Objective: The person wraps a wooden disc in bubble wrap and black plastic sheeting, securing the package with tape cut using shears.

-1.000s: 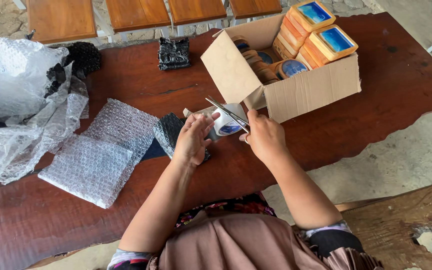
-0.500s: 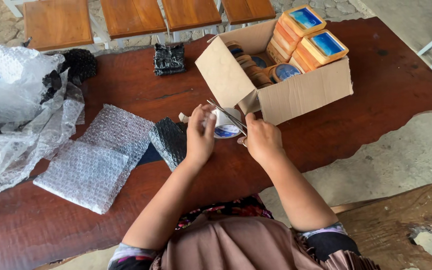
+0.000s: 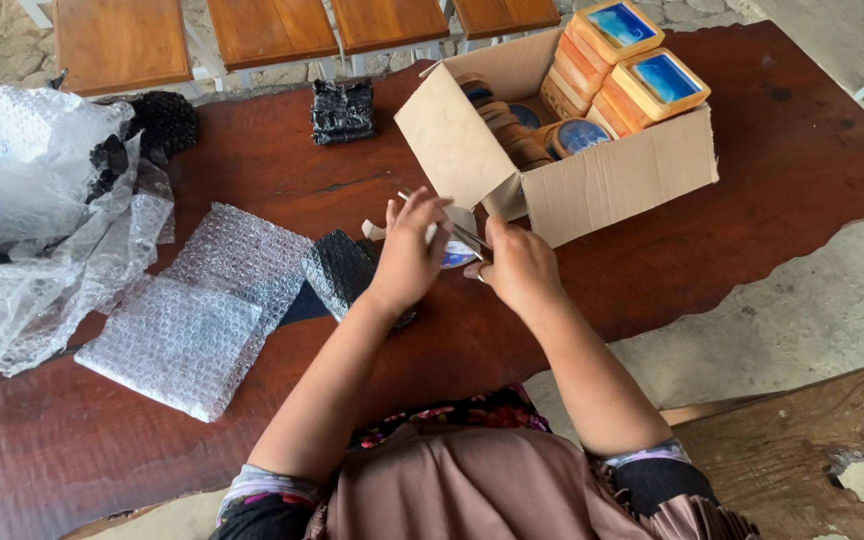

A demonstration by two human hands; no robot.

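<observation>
Both hands (image 3: 462, 262) clench one small round piece (image 3: 455, 256); beyond this grip, the box (image 3: 612, 180) sits nearly full (wrapped bundles unpacked).

Open brown cardboard box (image 3: 612, 185) on table; bubble-wrap parcels (image 3: 177, 340) left.

1 head-worn camera looks steeply down, close over the wooden table (image 3: 252, 205); chairs (image 3: 272, 30) at 12 o'clock.

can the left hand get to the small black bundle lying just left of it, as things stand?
Probably yes. The black bundle lies on the table right beside the left hand, nothing between them. But that hand is busy on the small round item with the right hand.
</observation>
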